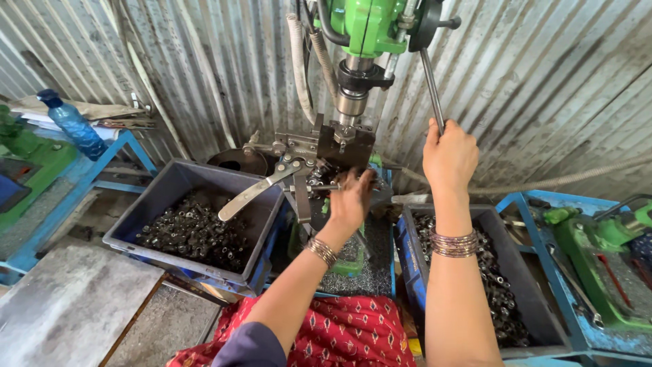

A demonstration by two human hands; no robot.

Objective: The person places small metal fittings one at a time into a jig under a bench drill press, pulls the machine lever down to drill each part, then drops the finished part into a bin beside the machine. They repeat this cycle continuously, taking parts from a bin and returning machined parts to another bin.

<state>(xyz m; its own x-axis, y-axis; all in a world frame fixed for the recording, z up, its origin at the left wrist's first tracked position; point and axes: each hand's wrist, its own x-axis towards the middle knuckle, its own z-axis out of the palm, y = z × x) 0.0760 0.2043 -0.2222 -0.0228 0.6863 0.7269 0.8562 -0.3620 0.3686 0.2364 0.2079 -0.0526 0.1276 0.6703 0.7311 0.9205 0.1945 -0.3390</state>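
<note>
Steel feed lever gripped by right hand; left hand, blurred, grip unclear, at the oily fixture.

A single view comes from a camera on the person's head, looking forward and down over both forearms at a green drill press close in front, against a corrugated metal wall. It sits near enough that a grey bin of small metal parts on the left and another bin on the right fill the lower sides, with the person's lap at the bottom edge.
</note>
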